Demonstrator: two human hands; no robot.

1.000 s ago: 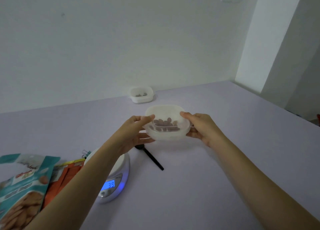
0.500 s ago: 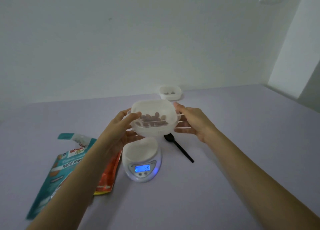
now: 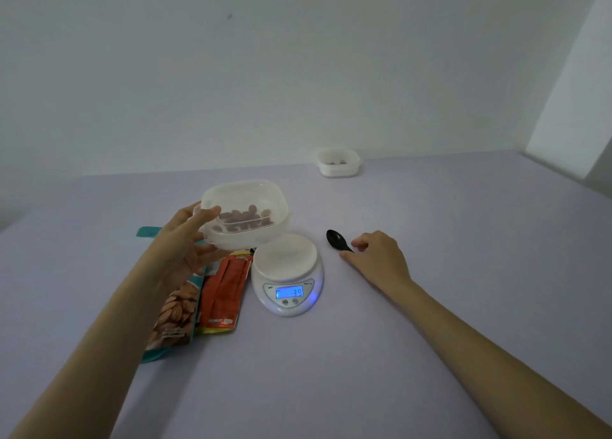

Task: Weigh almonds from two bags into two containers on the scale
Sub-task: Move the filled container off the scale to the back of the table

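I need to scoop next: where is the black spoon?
Head view: the black spoon lies on the table just right of the scale, its handle running under the right hand.

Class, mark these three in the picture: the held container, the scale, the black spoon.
held container (image 3: 251, 238): head view, on its front wall
scale (image 3: 289, 292): head view, on its lit display
black spoon (image 3: 333, 238): head view, on its bowl
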